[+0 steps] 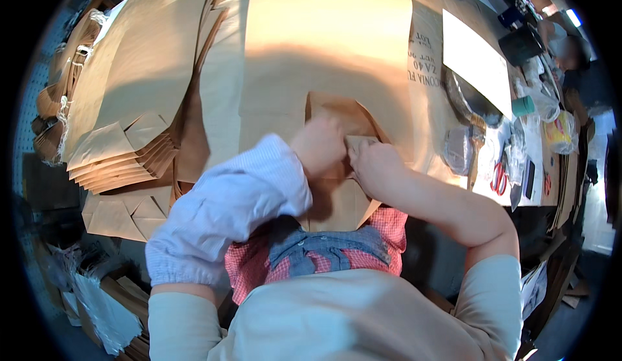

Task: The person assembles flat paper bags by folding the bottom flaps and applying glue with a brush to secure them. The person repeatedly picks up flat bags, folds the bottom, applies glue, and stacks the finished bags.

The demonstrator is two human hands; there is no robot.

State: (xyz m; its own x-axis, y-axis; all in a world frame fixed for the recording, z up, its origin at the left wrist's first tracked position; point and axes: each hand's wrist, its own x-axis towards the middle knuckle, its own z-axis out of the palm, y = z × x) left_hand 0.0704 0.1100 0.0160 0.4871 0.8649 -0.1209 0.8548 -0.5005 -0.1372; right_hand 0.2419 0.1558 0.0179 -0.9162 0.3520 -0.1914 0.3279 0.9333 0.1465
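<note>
A large brown paper bag [324,63] lies lengthwise before me, its near end [337,205] reaching my lap with the folds standing partly raised. My right hand [378,166] pinches a small folded flap of paper [360,142] at this end, thumb and fingers closed on it. Against the left side of the same fold is my left hand [319,147], its fingers curled onto the paper. The left fingertips are mostly hidden behind the knuckles and the fold. Both hands are close together, nearly touching.
To the left lies a fanned stack of brown paper bags [123,157] with folded ends, and tied bundles [55,118] beyond. At right are a white sheet [479,63], a brush [478,137], red-handled scissors [498,178] and a teal roll [522,106]. Another person [570,50] is at the far right.
</note>
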